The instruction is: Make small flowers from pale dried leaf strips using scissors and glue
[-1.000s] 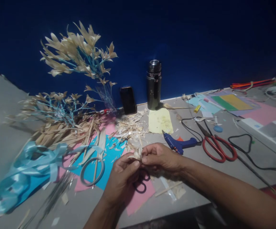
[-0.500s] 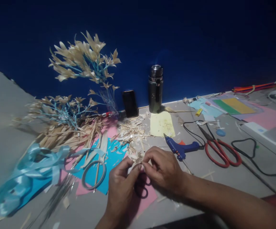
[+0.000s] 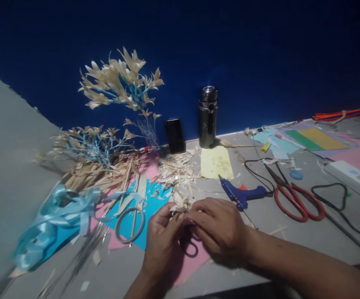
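Between my hands is a small pale flower made of dried husk (image 3: 181,204), its petals pointing up and away from me. My left hand (image 3: 162,238) pinches its base between thumb and fingers. From the other side my right hand (image 3: 219,226) closes with its fingertips at the same base, hiding most of it. Below the hands lies a small pair of dark-handled scissors (image 3: 188,246) on pink paper (image 3: 195,263), partly covered by my fingers. Husk scraps (image 3: 180,168) are scattered just beyond the flower.
A blue glue gun (image 3: 242,194) and red-handled scissors (image 3: 298,201) lie to the right. At the back stand a dark flask (image 3: 207,120), a phone (image 3: 175,136) and husk flowers on blue stems (image 3: 120,83). Light blue ribbon (image 3: 55,220) and a tape ring (image 3: 117,226) lie left.
My right hand has turned so its back faces up more, its fingers drawn closer over the flower's base. The whole view has shifted slightly, with things appearing further right.
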Demonstrator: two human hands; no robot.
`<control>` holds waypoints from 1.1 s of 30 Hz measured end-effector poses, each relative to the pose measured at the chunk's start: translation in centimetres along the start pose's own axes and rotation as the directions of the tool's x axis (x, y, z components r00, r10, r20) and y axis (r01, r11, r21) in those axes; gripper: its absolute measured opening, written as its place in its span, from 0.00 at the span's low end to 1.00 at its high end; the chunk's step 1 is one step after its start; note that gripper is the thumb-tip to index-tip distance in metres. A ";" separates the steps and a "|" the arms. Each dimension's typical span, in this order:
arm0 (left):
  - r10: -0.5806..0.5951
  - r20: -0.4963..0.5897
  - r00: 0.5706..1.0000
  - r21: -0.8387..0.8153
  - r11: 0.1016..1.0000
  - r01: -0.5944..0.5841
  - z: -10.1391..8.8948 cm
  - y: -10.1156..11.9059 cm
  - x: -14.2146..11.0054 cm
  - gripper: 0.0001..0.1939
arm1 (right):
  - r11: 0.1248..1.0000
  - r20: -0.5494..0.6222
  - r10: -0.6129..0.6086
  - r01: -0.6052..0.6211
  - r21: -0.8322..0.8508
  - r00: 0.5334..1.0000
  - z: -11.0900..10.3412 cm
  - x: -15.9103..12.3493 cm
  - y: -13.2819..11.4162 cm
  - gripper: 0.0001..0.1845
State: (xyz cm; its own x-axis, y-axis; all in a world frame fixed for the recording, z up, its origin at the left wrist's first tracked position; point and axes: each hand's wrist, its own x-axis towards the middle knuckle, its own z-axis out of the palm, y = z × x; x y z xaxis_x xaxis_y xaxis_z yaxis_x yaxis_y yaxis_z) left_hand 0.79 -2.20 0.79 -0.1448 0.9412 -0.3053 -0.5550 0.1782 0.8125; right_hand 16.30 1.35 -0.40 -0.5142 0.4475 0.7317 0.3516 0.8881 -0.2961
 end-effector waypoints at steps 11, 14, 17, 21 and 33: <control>0.002 0.078 0.997 0.116 0.993 -0.011 -0.5 -0.1 0.2 0.13 | 0.812 -0.009 0.438 -0.391 0.433 0.899 0.5 0.9 0.6 0.07; 0.013 0.061 0.998 0.192 0.981 -0.024 -0.6 -0.6 0.0 0.11 | 0.811 0.009 0.435 -0.396 0.431 0.901 0.7 0.7 0.8 0.09; 0.028 0.047 0.999 0.233 0.972 -0.039 -0.5 -0.9 -0.3 0.10 | 0.821 0.006 0.438 -0.403 0.404 0.899 0.9 0.6 0.8 0.08; 0.024 0.044 0.999 0.225 0.974 -0.033 -0.6 -1.5 -0.4 0.10 | 0.867 -0.086 0.421 -0.373 0.330 0.903 1.5 0.4 0.6 0.08; 0.006 0.025 1.000 0.142 0.990 -0.010 0.1 -1.8 -0.7 0.13 | 0.935 -0.262 0.354 -0.332 0.125 0.898 1.6 0.3 -0.3 0.07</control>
State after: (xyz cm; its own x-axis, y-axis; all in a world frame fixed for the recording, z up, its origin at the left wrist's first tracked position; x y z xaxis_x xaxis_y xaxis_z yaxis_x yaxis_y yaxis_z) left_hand 1.98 -3.11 -0.45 -0.1281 0.9491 -0.2879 -0.4315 0.2080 0.8778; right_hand 14.80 1.40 -1.11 -0.1323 0.6882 0.7133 0.4014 0.6952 -0.5963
